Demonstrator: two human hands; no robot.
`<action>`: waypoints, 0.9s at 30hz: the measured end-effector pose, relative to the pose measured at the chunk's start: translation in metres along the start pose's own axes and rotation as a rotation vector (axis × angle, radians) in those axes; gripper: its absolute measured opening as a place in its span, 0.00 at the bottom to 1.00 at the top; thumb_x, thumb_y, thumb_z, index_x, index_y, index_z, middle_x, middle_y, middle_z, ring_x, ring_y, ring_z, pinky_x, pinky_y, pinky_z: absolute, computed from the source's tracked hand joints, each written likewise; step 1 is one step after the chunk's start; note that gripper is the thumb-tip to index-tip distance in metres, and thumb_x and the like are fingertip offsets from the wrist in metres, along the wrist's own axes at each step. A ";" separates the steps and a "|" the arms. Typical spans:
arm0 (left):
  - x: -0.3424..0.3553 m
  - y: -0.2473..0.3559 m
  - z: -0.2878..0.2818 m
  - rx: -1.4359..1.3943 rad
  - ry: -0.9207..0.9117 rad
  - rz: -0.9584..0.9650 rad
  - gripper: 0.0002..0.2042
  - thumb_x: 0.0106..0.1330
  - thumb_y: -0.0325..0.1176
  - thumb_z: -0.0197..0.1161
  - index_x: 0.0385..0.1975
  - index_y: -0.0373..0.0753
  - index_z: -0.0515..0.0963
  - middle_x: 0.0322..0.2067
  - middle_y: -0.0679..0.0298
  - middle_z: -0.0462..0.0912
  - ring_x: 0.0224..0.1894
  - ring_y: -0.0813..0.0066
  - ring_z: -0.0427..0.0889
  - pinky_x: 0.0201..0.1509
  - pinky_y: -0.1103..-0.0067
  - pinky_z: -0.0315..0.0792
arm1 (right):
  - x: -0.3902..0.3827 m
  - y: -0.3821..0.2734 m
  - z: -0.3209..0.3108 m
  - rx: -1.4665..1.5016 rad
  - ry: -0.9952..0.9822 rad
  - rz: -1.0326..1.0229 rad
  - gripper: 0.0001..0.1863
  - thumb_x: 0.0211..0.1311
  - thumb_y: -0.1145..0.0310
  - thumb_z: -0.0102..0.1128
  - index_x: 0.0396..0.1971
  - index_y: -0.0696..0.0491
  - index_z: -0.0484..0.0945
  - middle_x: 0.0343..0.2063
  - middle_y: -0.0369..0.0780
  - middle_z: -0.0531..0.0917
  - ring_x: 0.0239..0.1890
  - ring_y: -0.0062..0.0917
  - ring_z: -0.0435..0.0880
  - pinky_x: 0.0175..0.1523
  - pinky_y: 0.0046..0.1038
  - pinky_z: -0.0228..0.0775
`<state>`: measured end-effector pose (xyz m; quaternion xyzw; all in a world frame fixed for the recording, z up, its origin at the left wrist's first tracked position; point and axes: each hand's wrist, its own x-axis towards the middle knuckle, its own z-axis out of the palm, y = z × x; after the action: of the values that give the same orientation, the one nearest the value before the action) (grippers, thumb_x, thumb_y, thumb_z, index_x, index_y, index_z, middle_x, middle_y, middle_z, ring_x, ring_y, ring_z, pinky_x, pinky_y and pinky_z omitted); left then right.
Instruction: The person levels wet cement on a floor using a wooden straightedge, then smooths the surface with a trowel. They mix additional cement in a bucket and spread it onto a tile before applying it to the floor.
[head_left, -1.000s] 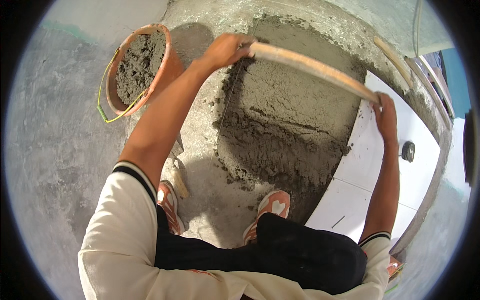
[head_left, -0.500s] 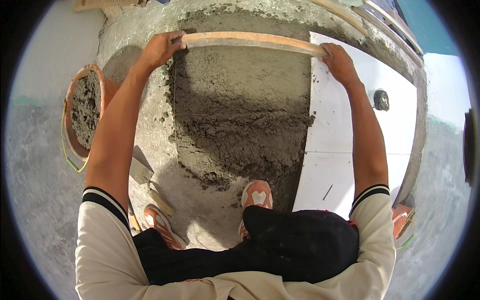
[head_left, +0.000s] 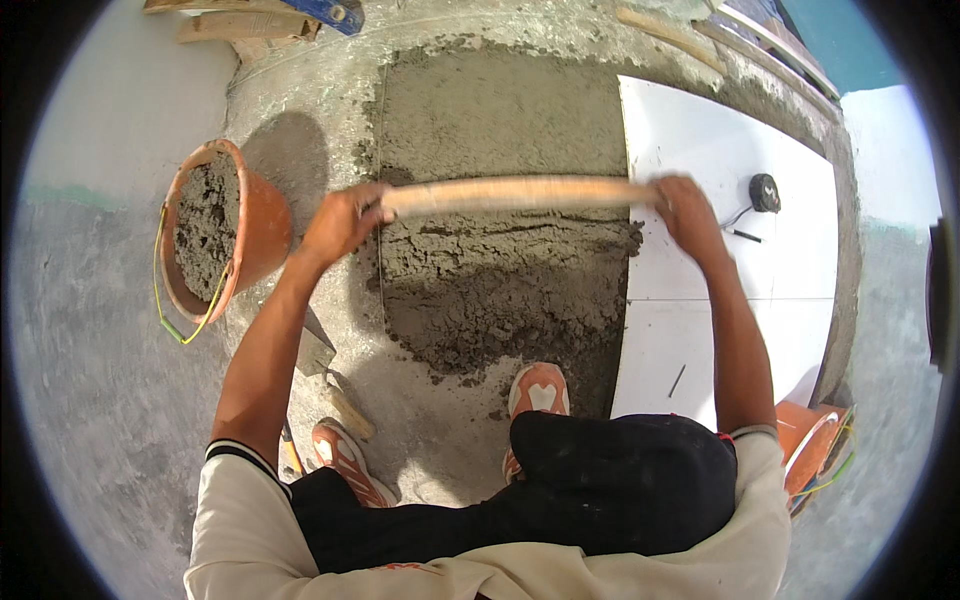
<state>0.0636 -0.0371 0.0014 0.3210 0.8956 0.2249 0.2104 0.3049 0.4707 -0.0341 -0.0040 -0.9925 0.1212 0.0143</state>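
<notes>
Left hand (head_left: 345, 222), right hand (head_left: 690, 212): grips closed round ends of wooden board (head_left: 520, 193), 12 o'clock, over mortar (head_left: 505, 245). Far stretch smooth; nearer stretch rough, apparently unlevelled. White tiles (head_left: 788, 255) down, 3 o'clock.

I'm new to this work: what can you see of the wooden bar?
The wooden bar is long, slim and light brown, apparently plain wood, slightly blurred. It spans crosswise over damp-looking grey mortar, left end in the left grip, right end in the right grip by the white tiles. Whether it touches the mortar is unclear.
</notes>
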 end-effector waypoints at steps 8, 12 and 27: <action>0.165 -0.042 -0.047 0.151 0.258 0.057 0.24 0.69 0.38 0.73 0.63 0.38 0.81 0.54 0.49 0.88 0.57 0.54 0.88 0.61 0.64 0.79 | 0.173 0.067 0.009 0.016 0.162 0.004 0.17 0.67 0.67 0.67 0.54 0.54 0.81 0.52 0.47 0.84 0.59 0.48 0.80 0.64 0.46 0.72; 0.172 -0.050 -0.045 0.099 0.207 0.003 0.25 0.70 0.39 0.72 0.64 0.37 0.81 0.50 0.51 0.89 0.43 0.61 0.86 0.54 0.66 0.80 | 0.172 0.060 0.005 0.031 0.085 0.037 0.16 0.67 0.68 0.67 0.53 0.54 0.81 0.51 0.47 0.85 0.58 0.48 0.80 0.64 0.46 0.72; 0.006 -0.006 0.004 0.090 0.001 0.065 0.20 0.69 0.35 0.72 0.59 0.37 0.84 0.57 0.52 0.87 0.56 0.52 0.88 0.61 0.64 0.80 | -0.020 -0.038 -0.007 0.051 -0.059 0.142 0.20 0.64 0.71 0.68 0.56 0.55 0.82 0.53 0.45 0.85 0.58 0.45 0.80 0.64 0.43 0.73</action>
<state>0.0584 -0.0362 -0.0060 0.3592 0.8940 0.1911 0.1877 0.3247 0.4352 -0.0183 -0.0703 -0.9863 0.1472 -0.0235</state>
